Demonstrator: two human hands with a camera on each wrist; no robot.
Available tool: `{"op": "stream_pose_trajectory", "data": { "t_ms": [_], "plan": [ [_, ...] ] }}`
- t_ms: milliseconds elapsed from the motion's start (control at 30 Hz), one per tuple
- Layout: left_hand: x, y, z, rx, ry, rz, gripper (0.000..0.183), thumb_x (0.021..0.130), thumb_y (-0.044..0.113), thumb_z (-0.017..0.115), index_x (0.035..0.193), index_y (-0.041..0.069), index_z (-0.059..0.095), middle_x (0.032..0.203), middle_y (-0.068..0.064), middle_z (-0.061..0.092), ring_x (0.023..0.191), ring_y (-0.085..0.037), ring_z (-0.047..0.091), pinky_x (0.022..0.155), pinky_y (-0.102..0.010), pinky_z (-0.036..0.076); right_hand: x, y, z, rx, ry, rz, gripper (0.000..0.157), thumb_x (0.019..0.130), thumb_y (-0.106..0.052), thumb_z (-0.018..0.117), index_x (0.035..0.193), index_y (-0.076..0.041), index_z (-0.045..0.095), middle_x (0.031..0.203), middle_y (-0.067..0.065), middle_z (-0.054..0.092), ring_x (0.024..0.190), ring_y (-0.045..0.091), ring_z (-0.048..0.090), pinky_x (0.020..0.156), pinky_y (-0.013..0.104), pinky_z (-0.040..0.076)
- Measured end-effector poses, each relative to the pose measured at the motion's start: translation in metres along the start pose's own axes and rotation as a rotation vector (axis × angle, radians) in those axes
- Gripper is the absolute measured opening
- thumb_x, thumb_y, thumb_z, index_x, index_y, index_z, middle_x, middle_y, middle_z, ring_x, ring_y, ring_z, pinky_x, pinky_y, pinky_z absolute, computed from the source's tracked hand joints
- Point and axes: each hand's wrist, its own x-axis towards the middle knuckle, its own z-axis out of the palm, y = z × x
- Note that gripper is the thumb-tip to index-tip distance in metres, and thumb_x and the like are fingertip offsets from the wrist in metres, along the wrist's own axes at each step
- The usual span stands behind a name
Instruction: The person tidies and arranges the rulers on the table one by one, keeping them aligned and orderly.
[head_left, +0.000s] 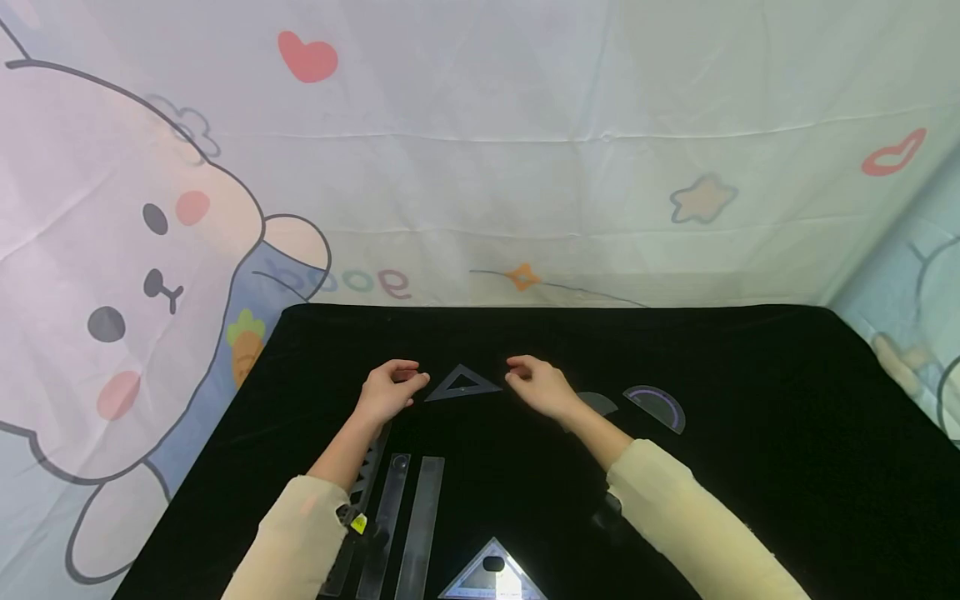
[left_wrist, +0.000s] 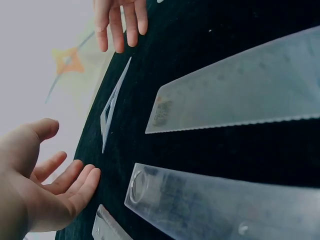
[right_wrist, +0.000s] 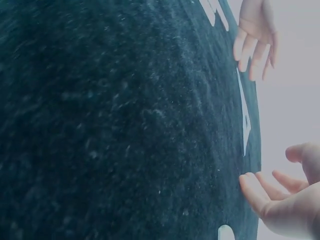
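Note:
A clear set square [head_left: 462, 382] with a triangular cutout lies flat on the black cloth between the two hands. To its left is my left hand [head_left: 390, 390], fingers relaxed and slightly bent, holding nothing. On the other side my right hand [head_left: 542, 385] hovers with loosely bent fingers, likewise without anything in its grasp. In the left wrist view the set square [left_wrist: 114, 107] appears edge-on, apart from the fingers of both hands. The right wrist view also shows a gap between my right hand [right_wrist: 287, 197] and the set square [right_wrist: 245, 120].
Three straight rulers lie at the left, including a plain one [head_left: 422, 525] and one with a round hole [head_left: 385, 525]. A second set square [head_left: 480, 579] reflects light at the front. Two protractors, one with a purple arc [head_left: 656, 407], lie right; my right forearm partly covers the other [head_left: 597, 402].

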Motion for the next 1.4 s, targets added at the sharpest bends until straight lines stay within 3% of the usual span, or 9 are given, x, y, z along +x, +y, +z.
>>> {"op": "stream_pose_trajectory", "data": {
  "t_ms": [200,467,1100,1400],
  "plan": [
    [0.003,0.003,0.001,-0.059,-0.028,-0.054,0.045,0.090,0.030,0.057,0.128,0.008,0.048,0.121,-0.014,0.053,0.108,-0.028,0.056,0.086,-0.036,0.052,0.005,0.000,0.000,0.132,-0.026,0.084,0.039,0.095,-0.022,0.049,0.130,-0.006,0.048,0.119,0.013,0.059,0.099,0.024,0.060,0.079,0.032,0.054],
    [0.009,0.010,0.003,-0.088,-0.088,-0.094,0.044,0.091,0.030,0.056,0.128,0.007,0.048,0.124,-0.016,0.052,0.110,-0.030,0.055,0.083,-0.034,0.053,0.012,-0.006,0.001,0.269,-0.089,0.160,0.040,0.096,-0.024,0.047,0.131,-0.005,0.047,0.127,0.017,0.054,0.111,0.028,0.057,0.087,0.034,0.051],
    [0.016,0.018,0.005,-0.081,-0.169,-0.130,0.041,0.092,0.030,0.055,0.124,0.005,0.051,0.126,-0.018,0.054,0.108,-0.029,0.058,0.085,-0.038,0.052,0.021,-0.014,-0.003,0.472,-0.225,0.283,0.040,0.099,-0.021,0.040,0.132,0.001,0.041,0.130,0.023,0.048,0.116,0.034,0.051,0.095,0.040,0.046],
    [0.018,0.020,0.006,-0.071,-0.197,-0.168,0.041,0.092,0.030,0.055,0.125,0.005,0.051,0.125,-0.018,0.055,0.109,-0.029,0.057,0.086,-0.039,0.051,0.021,-0.011,-0.001,0.498,-0.243,0.305,0.039,0.098,-0.021,0.041,0.131,0.000,0.044,0.127,0.020,0.052,0.114,0.031,0.052,0.095,0.039,0.046]
  ]
}}
